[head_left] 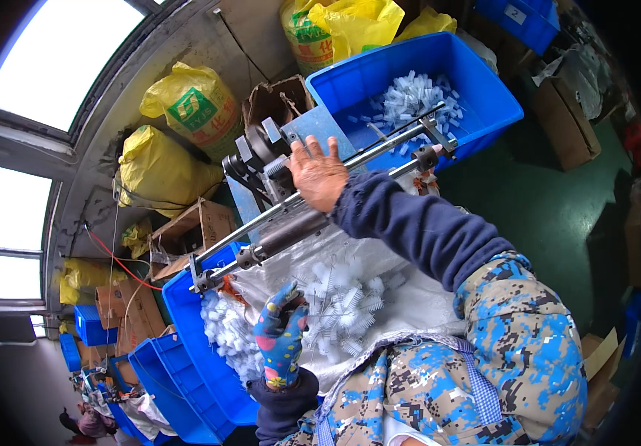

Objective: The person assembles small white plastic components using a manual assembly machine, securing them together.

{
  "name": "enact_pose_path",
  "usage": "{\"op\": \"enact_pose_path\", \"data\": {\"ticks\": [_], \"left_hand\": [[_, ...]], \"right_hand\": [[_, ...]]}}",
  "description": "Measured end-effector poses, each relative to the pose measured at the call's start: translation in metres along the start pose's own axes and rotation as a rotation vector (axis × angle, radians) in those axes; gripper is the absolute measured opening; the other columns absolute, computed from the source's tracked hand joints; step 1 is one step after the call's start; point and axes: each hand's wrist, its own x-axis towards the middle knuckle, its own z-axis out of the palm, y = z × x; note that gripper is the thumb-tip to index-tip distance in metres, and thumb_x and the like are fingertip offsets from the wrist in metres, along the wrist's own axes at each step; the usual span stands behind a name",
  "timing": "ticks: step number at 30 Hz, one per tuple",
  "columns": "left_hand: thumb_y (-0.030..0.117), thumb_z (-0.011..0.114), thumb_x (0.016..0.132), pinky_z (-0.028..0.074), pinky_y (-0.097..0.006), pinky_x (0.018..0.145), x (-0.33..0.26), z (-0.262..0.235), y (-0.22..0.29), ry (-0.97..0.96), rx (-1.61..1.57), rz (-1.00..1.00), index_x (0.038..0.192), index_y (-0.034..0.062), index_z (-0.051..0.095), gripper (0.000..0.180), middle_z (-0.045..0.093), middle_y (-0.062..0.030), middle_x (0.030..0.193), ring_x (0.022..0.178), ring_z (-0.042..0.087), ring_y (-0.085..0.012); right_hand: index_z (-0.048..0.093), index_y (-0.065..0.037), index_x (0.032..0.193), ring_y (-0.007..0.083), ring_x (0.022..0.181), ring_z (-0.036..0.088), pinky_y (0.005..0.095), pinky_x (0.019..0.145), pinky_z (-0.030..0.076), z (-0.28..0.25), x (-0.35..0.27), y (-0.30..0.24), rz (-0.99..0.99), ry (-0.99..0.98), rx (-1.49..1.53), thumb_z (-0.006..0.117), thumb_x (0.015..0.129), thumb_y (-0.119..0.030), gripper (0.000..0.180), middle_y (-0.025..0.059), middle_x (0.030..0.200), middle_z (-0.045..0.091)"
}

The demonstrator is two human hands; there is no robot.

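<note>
"Two hands are in view: what is each doing?"

"The right hand [320, 178], bare, lies over the middle of the machine [291, 234], its fingers spread apart. I can't tell how firmly it presses."

"And the left hand [282, 340]?"

"Gloved in a blue pattern, on the near side of the machine. Its fingers are curled, but I can't tell whether they close on anything."

"Where are the brushes [344, 303]?"

"Heaped on a white sheet [421, 297] on the machine's near side, just right of the glove. More white ones [231, 338] fill part of a blue tub [192, 338] by the machine's left end."

"What about the other end?"

"Another blue bin [484, 128] stands beyond it, with small pale pieces [421, 100] piled inside. Yellow sacks [160, 175] sit behind the machine."
</note>
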Motion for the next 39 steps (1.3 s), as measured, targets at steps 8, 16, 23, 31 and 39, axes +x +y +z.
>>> {"op": "enact_pose_path", "data": {"ticks": [8,16,23,31,39], "left_hand": [[-0.014,0.053,0.078,0.046,-0.024,0.077,0.013,0.003,-0.049,-0.053,0.254,0.129,0.117,0.0048,0.055,0.043,0.059,-0.0025,0.101,0.092,0.057,-0.0113],[-0.004,0.058,0.073,0.048,-0.034,0.071,0.023,-0.016,-0.052,-0.143,0.772,0.341,0.109,0.0062,0.059,0.037,0.058,-0.0109,0.086,0.081,0.059,-0.0262],[-0.01,0.053,0.076,0.046,-0.027,0.079,0.03,-0.057,-0.068,-0.188,0.73,0.032,0.114,0.0043,0.058,0.041,0.06,-0.0072,0.095,0.089,0.057,-0.0149],[-0.001,0.054,0.084,0.048,-0.025,0.072,0.023,-0.129,-0.078,-0.239,0.637,-0.167,0.123,0.0001,0.051,0.039,0.061,-0.0121,0.106,0.085,0.058,-0.0134],[-0.001,0.055,0.084,0.048,-0.026,0.071,0.046,-0.159,-0.081,-0.216,0.672,-0.403,0.118,0.0001,0.053,0.034,0.062,-0.0119,0.104,0.084,0.057,-0.0142]], "right_hand": [[0.063,-0.008,0.09,0.0297,0.11,0.041,0.0515,0.083,0.031,-0.041,0.017,0.079,0.126,0.165,-0.025,0.055,0.073,-0.012,0.019,0.014,0.116,0.05],[0.072,-0.01,0.083,0.0286,0.101,0.047,0.0543,0.095,0.023,-0.085,0.023,0.068,-0.057,0.361,-0.214,0.056,0.071,-0.024,0.024,0.006,0.083,0.066],[0.066,-0.01,0.081,0.0302,0.087,0.06,0.0493,0.075,0.04,-0.098,0.036,0.162,0.129,0.091,0.201,0.059,0.075,-0.026,0.018,0.0141,0.087,0.064],[0.062,-0.005,0.094,0.0374,0.091,0.059,0.0462,0.077,0.047,-0.036,-0.048,0.382,0.666,-0.085,0.031,0.055,0.077,-0.015,0.021,0.0204,0.096,0.062],[0.061,-0.012,0.109,0.0272,0.122,0.038,0.0494,0.094,0.037,0.028,-0.089,0.411,0.663,-0.76,-0.262,0.056,0.079,-0.009,0.03,0.0093,0.119,0.053]]}}
